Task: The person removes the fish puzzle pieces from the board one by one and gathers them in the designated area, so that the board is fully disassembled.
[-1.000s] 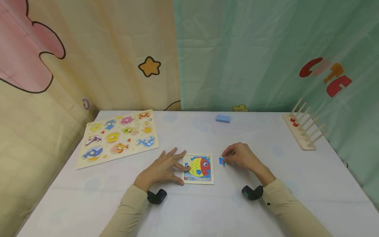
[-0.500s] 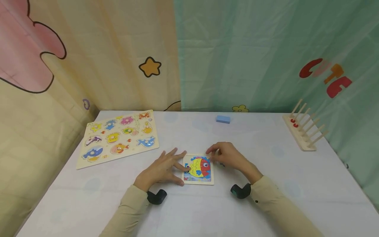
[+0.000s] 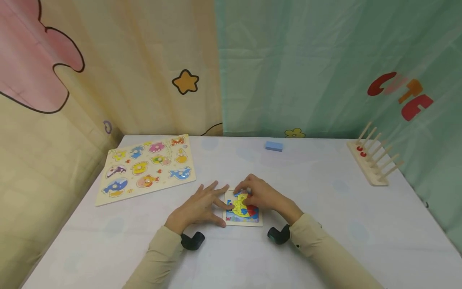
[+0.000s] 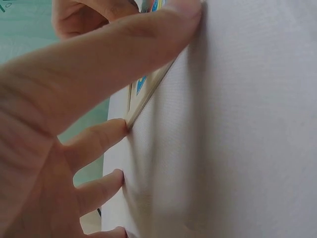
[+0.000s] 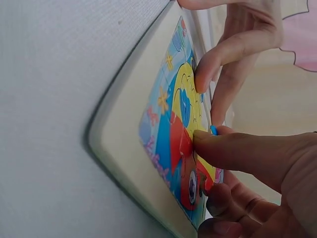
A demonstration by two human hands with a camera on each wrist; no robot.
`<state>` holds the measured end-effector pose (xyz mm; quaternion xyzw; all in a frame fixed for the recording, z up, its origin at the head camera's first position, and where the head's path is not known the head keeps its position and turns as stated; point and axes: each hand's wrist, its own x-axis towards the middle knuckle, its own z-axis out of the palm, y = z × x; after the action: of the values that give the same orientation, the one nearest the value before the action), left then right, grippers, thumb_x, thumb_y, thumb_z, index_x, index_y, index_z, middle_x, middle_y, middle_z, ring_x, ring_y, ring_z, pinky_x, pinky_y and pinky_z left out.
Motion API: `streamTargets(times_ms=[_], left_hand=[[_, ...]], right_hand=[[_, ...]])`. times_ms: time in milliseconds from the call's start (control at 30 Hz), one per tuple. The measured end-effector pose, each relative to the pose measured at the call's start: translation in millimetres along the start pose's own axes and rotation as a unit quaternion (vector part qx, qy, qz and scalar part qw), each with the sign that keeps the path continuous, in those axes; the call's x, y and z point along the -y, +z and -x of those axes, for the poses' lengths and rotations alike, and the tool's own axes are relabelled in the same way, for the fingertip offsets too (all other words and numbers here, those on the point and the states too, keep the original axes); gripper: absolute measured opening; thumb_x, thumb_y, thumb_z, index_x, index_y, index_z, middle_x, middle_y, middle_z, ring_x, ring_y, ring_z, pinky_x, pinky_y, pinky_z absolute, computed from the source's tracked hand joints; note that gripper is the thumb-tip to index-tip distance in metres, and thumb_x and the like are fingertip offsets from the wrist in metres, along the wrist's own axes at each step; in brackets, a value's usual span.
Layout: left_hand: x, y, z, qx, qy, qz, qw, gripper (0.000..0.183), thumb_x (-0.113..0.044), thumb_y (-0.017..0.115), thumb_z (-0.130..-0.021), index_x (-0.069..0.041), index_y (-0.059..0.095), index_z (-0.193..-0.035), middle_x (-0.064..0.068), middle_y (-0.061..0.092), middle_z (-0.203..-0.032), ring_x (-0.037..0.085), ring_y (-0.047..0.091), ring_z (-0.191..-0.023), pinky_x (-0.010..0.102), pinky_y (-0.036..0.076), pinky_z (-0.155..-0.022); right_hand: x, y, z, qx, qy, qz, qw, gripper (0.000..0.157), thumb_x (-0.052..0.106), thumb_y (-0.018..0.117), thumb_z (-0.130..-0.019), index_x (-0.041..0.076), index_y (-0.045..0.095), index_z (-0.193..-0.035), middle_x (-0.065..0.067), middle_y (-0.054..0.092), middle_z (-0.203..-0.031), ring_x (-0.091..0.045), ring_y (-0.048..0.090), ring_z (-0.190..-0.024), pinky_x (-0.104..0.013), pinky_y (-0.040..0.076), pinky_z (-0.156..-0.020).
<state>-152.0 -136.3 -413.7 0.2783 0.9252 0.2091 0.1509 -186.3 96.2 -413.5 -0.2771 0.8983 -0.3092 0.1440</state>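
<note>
A small square jigsaw puzzle (image 3: 243,224) with a pale wooden border lies mid-table, showing a red and yellow fish (image 5: 183,129) on blue. My left hand (image 3: 200,208) is spread at its left side, the thumb and a fingertip at the border and the index finger reaching over the picture. My right hand (image 3: 265,196) is over the puzzle's upper part, pinching a small puzzle piece whose blue edge (image 5: 214,130) shows beside the thumb. Most of that piece is hidden by the fingers. In the left wrist view, the left thumb (image 4: 114,54) covers much of the puzzle.
A wooden peg puzzle board (image 3: 148,168) with sea animals lies at the back left. A blue block (image 3: 274,146) rests near the table's back edge. At the right stands a wooden rack (image 3: 368,164) with upright pegs and red beads. Curtains hang behind the table.
My right hand has picked up the blue puzzle piece from right of the puzzle and moved left with it, over the fish picture. The left hand has stayed in place.
</note>
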Motion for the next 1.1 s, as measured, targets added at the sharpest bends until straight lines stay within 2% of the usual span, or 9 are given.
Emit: streamTargets(times_ms=[167, 367, 433, 600, 733, 900, 1100], left_hand=[[-0.5, -0.6, 0.4, 0.002, -0.005, 0.0, 1.0, 0.052, -0.043, 0.088, -0.068, -0.033, 0.073, -0.117, 0.002, 0.037, -0.156, 0.037, 0.011, -0.149, 0.067, 0.007, -0.114], [-1.3, -1.1, 0.3, 0.001, -0.007, 0.002, 1.0, 0.052, -0.041, 0.089, -0.067, -0.032, 0.074, -0.116, 0.002, 0.038, -0.155, 0.038, 0.012, -0.149, 0.067, 0.007, -0.114], [-1.6, -1.2, 0.0, 0.002, -0.009, 0.002, 1.0, 0.051, -0.041, 0.088, -0.068, -0.032, 0.074, -0.116, 0.002, 0.038, -0.155, 0.037, 0.012, -0.149, 0.067, 0.007, -0.114], [-1.6, -1.1, -1.2, 0.001, -0.011, -0.001, 0.9999, 0.051, -0.041, 0.088, -0.068, -0.033, 0.074, -0.116, 0.001, 0.038, -0.155, 0.036, 0.012, -0.149, 0.066, 0.008, -0.114], [-1.0, -0.3, -2.0, 0.002, -0.009, -0.007, 0.9999, 0.051, -0.042, 0.089, -0.067, -0.033, 0.074, -0.115, 0.002, 0.038, -0.155, 0.037, 0.013, -0.149, 0.068, 0.009, -0.113], [-0.7, 0.3, -2.7, 0.002, -0.006, -0.01, 0.9999, 0.052, -0.042, 0.089, -0.067, -0.033, 0.074, -0.115, 0.002, 0.037, -0.156, 0.038, 0.013, -0.149, 0.068, 0.01, -0.113], [-1.2, 0.1, -2.6, 0.003, -0.008, -0.007, 0.9999, 0.051, -0.041, 0.088, -0.068, -0.033, 0.074, -0.116, 0.001, 0.037, -0.156, 0.037, 0.012, -0.149, 0.067, 0.009, -0.114]], right_hand=[[2.5, -0.3, 0.8, -0.008, 0.0, -0.02, 1.0, 0.03, 0.005, 0.077, -0.082, 0.017, 0.073, -0.109, -0.001, 0.061, -0.106, -0.017, 0.054, -0.091, -0.032, 0.051, -0.082], [4.9, -0.1, 0.6, -0.012, 0.03, -0.03, 0.999, 0.039, 0.008, 0.078, -0.083, 0.015, 0.065, -0.119, -0.003, 0.064, -0.103, -0.015, 0.057, -0.085, -0.03, 0.055, -0.077], [4.8, -1.2, 1.4, -0.015, 0.035, -0.038, 0.999, 0.036, 0.007, 0.076, -0.084, 0.011, 0.063, -0.117, -0.003, 0.066, -0.099, -0.015, 0.059, -0.082, -0.029, 0.056, -0.076], [4.0, -6.7, 4.3, -0.023, 0.031, -0.054, 0.998, 0.013, 0.003, 0.068, -0.089, 0.006, 0.065, -0.102, -0.001, 0.067, -0.087, -0.012, 0.061, -0.074, -0.026, 0.056, -0.071], [0.1, -9.0, 5.8, -0.033, 0.021, -0.073, 0.997, 0.01, 0.007, 0.068, -0.091, 0.005, 0.071, -0.101, 0.001, 0.069, -0.083, -0.012, 0.061, -0.07, -0.025, 0.055, -0.065], [-5.9, -10.4, 8.7, -0.045, 0.034, -0.124, 0.991, 0.016, 0.013, 0.072, -0.089, 0.008, 0.078, -0.103, 0.001, 0.074, -0.09, -0.013, 0.064, -0.078, -0.028, 0.054, -0.07], [-14.3, -12.6, 15.7, -0.054, 0.072, -0.138, 0.986, 0.017, 0.017, 0.075, -0.087, 0.01, 0.079, -0.102, -0.001, 0.076, -0.097, -0.013, 0.065, -0.091, -0.028, 0.052, -0.075]])
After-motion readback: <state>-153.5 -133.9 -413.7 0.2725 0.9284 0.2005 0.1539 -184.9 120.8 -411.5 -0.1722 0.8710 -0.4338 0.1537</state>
